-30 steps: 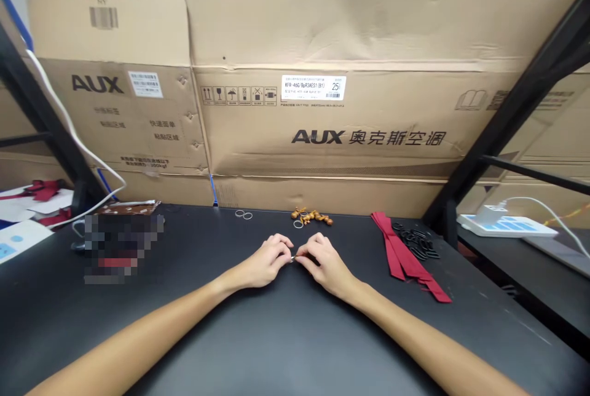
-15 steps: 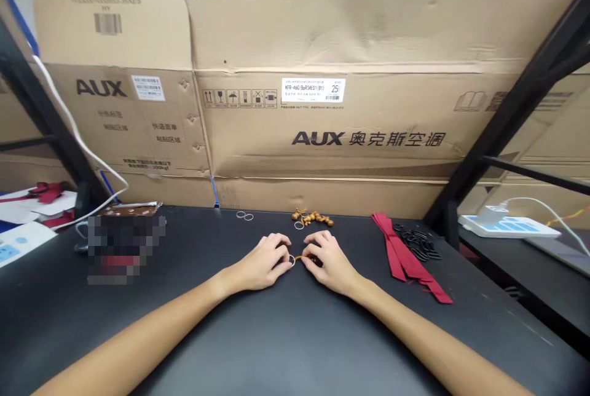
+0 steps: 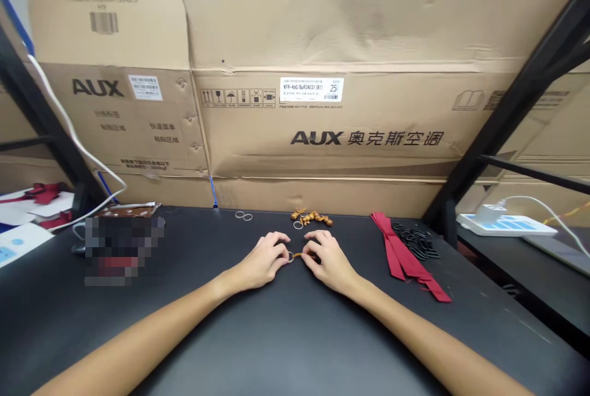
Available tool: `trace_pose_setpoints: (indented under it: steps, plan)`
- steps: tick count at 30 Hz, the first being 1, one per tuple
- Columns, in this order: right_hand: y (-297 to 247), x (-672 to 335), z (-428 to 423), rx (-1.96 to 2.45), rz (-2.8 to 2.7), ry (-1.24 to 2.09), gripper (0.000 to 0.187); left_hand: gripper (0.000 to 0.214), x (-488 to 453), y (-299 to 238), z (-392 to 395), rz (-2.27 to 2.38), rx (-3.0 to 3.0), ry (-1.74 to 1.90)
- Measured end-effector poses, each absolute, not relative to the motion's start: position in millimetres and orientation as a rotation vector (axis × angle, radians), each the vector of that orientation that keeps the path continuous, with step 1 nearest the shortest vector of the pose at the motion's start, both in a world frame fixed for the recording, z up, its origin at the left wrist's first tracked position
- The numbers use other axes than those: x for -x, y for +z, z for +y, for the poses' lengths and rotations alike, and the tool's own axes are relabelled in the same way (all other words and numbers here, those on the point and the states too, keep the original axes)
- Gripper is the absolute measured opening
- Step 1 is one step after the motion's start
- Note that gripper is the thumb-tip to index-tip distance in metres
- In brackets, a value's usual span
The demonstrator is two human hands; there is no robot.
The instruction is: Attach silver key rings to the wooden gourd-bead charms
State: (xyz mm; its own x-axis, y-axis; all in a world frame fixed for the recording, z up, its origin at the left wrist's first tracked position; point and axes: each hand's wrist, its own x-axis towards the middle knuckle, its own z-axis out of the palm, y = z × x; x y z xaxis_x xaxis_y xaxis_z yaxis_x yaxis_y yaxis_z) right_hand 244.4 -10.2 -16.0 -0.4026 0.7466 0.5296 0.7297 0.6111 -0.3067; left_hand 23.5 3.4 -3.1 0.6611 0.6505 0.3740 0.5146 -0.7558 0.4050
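My left hand [image 3: 264, 261] is closed in a pinch, thumb and fingertips at the left edge of a small metal key ring [image 3: 292, 256]. A short orange-brown cord [image 3: 297, 254] runs from that ring to my right hand [image 3: 330, 264]. The right fingers are pinched on the cord, and the dark brown charm at its end lies mostly hidden under them. Beyond both hands is a small heap of golden-brown gourd-shaped charms [image 3: 313, 218]. A loose key ring [image 3: 298, 225] rests at the heap's near side.
Two more rings [image 3: 247, 217] lie at the table's back edge. Red fabric strips [image 3: 405, 257] and black plastic buckles [image 3: 417, 241] are to the right. A blurred-out item [image 3: 122, 248] sits left. Cardboard [image 3: 322, 156] walls off the back; a power strip [image 3: 507, 224] stands far right.
The left thumb has drawn back slightly, so more of the ring shows between the hands. Both hands otherwise stay in place; the view has shifted a little.
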Motion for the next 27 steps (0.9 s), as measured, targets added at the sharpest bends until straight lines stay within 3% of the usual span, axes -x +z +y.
trace_pose_setpoints:
  steps: [7,13,19,27]
  plan:
    - [-11.4,-242.4,-15.3,1.019,-2.258,0.12,0.01,0.007,-23.3,-5.5,2.4,0.954,-2.613,0.778]
    - [-16.4,-241.8,-11.4,1.194,-2.136,0.059,0.012,0.01,-23.2,-4.3,3.1,0.923,-2.615,0.758]
    - [-12.5,-241.2,-15.7,0.981,-2.205,0.158,0.009,0.008,-22.8,-5.0,2.3,0.954,-2.607,0.783]
    - [-15.9,-240.8,-11.8,1.165,-2.126,0.075,0.013,0.009,-23.3,-3.0,2.0,0.946,-2.611,0.77]
